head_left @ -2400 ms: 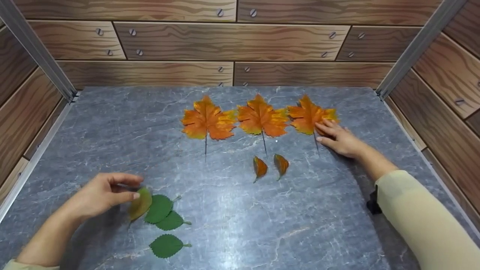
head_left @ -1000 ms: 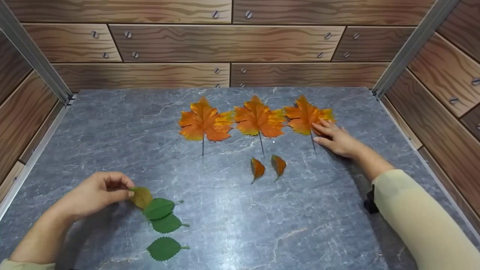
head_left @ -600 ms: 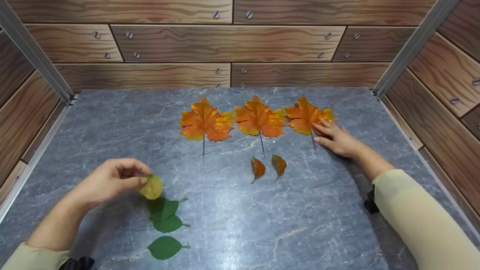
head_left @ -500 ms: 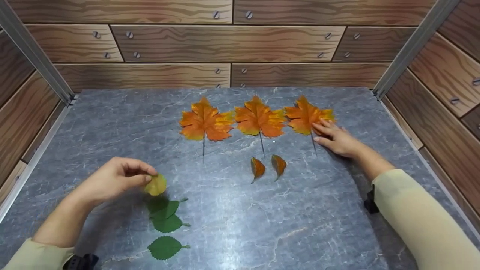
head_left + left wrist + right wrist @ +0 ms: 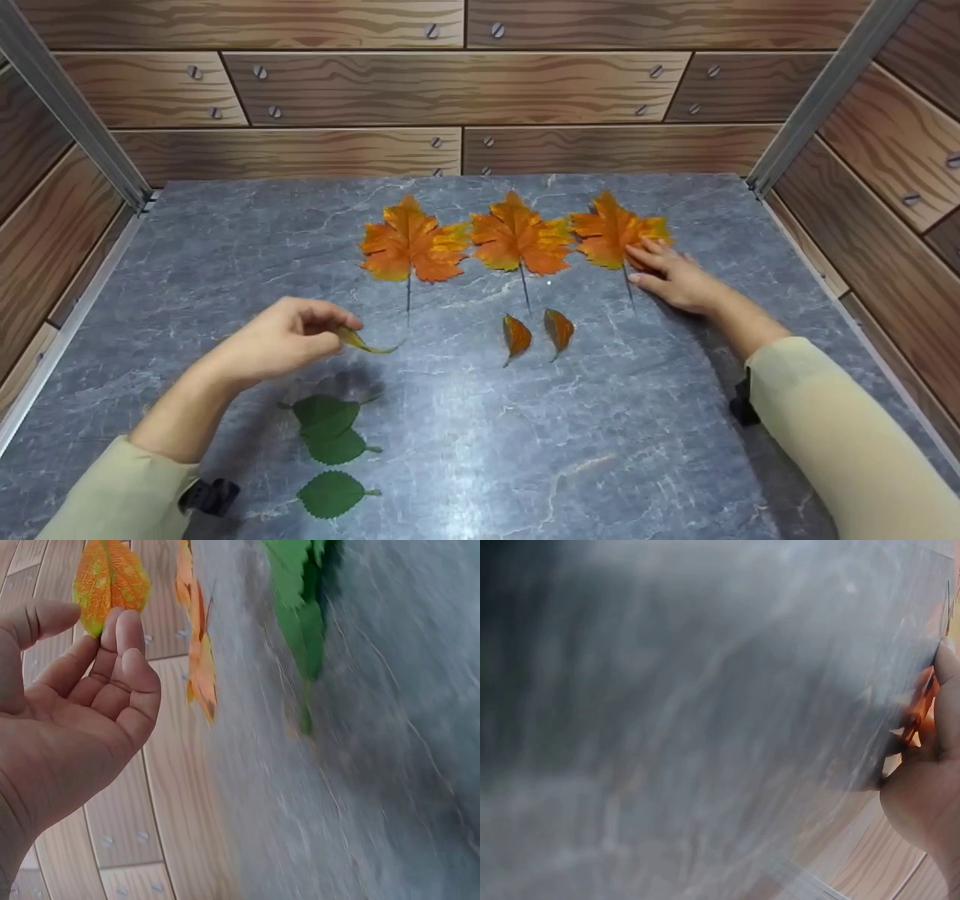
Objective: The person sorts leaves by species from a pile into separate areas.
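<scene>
My left hand point(image 5: 277, 341) pinches a small leaf point(image 5: 362, 343) between thumb and fingers, raised off the table. Its orange face with green specks shows in the left wrist view, while the head view catches its yellowish edge and stem. My right hand point(image 5: 675, 281) rests on the rightmost of three orange maple leaves point(image 5: 606, 236), fingers extended and covering its lower right part. Below that row lie two small folded orange-brown leaves point(image 5: 517, 336). Overlapping green leaves point(image 5: 324, 416) lie nearer me on the left, beneath the left hand, with a single green leaf point(image 5: 330, 495) closer still.
The grey marbled table point(image 5: 600, 442) is bounded by wood-patterned panels point(image 5: 465, 86) at the back and sides. Metal posts point(image 5: 832, 97) stand at the back corners. The left maple leaf point(image 5: 411, 240) and middle maple leaf point(image 5: 517, 236) lie flat, stems toward me.
My left hand has picked up the small leaf from beside the green ones, carried it right and away from me, and turned it. My right hand has stayed on the maple leaf.
</scene>
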The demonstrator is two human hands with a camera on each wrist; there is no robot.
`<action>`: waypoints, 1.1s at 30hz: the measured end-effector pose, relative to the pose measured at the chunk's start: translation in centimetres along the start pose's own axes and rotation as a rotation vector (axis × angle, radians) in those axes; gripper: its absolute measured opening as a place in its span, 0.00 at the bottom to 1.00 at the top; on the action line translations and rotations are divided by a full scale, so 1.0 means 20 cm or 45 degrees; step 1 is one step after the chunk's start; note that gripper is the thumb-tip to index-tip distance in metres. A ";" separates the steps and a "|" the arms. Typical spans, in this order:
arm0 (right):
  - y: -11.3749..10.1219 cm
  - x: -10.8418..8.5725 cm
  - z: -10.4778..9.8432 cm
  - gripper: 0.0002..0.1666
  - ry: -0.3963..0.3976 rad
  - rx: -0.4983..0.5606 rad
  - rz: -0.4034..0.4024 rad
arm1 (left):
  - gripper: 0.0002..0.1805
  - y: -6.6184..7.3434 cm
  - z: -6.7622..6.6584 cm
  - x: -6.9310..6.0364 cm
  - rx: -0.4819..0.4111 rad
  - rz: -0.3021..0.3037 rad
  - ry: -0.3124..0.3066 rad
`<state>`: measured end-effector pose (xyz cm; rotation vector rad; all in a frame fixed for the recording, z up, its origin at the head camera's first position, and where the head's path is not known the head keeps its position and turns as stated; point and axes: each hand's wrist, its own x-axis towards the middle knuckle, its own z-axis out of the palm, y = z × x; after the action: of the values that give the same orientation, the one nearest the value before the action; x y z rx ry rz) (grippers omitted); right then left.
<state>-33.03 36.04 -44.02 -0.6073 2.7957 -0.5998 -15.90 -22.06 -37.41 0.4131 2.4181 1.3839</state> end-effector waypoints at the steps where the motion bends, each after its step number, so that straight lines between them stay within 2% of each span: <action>1: 0.00 0.00 0.00 0.39 0.000 0.001 0.000 | 0.20 0.01 0.01 0.02 0.006 0.010 -0.006; 6: 0.01 0.00 0.00 0.40 -0.008 -0.004 0.011 | 0.14 0.05 0.07 0.11 0.026 0.056 -0.054; 14: 0.01 0.00 0.00 0.40 -0.005 0.001 0.009 | 0.12 0.09 0.16 0.28 0.030 0.026 -0.128; 20: 0.01 -0.01 0.00 0.40 -0.002 0.000 0.022 | 0.11 0.12 0.22 0.38 0.006 0.057 -0.197; 24: 0.00 -0.01 0.00 0.40 -0.010 0.012 0.021 | 0.09 0.14 0.25 0.41 0.003 0.080 -0.204; 28: 0.00 0.00 0.00 0.40 -0.014 0.010 0.026 | 0.08 0.15 0.27 0.42 0.037 0.097 -0.173; 33: -0.01 0.00 -0.01 0.40 -0.032 -0.009 0.044 | 0.08 0.15 0.28 0.42 0.027 0.121 -0.168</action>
<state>-33.00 35.93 -43.78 -0.5630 2.7802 -0.5720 -20.89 -12.96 -38.54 0.6123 2.3348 1.3263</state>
